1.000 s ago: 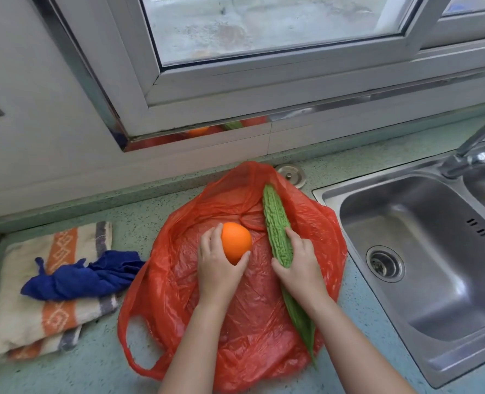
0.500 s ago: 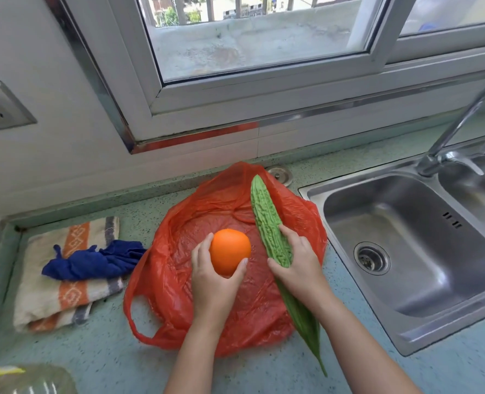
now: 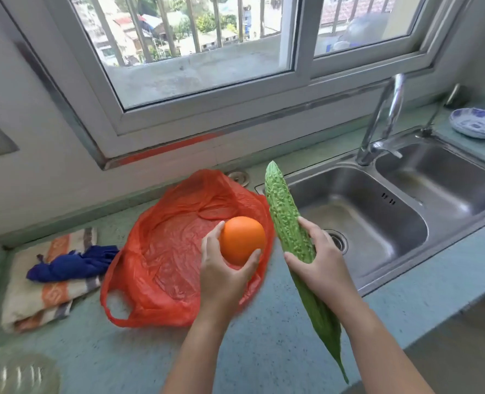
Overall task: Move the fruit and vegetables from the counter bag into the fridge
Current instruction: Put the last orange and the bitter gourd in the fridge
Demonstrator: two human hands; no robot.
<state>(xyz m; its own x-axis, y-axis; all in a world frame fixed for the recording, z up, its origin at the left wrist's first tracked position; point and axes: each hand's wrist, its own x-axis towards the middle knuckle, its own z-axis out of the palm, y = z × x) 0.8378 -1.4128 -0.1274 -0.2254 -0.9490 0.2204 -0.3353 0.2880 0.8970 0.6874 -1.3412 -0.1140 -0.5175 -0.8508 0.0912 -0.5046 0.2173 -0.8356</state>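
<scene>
Two items up at once, both clear of bag. Left hand curled round orange, fingers and thumb gripping it, held above red bag. Right hand clamped round middle of bitter gourd, tip pointing at window, tail trailing toward me. Bag lay flat on counter, looked emptied out. Step, I reckoned: carry to fridge. Fridge wasn't in view, so next move meant turning away and freeing fingers for door. No labels, brand or readable writing anywhere.
</scene>
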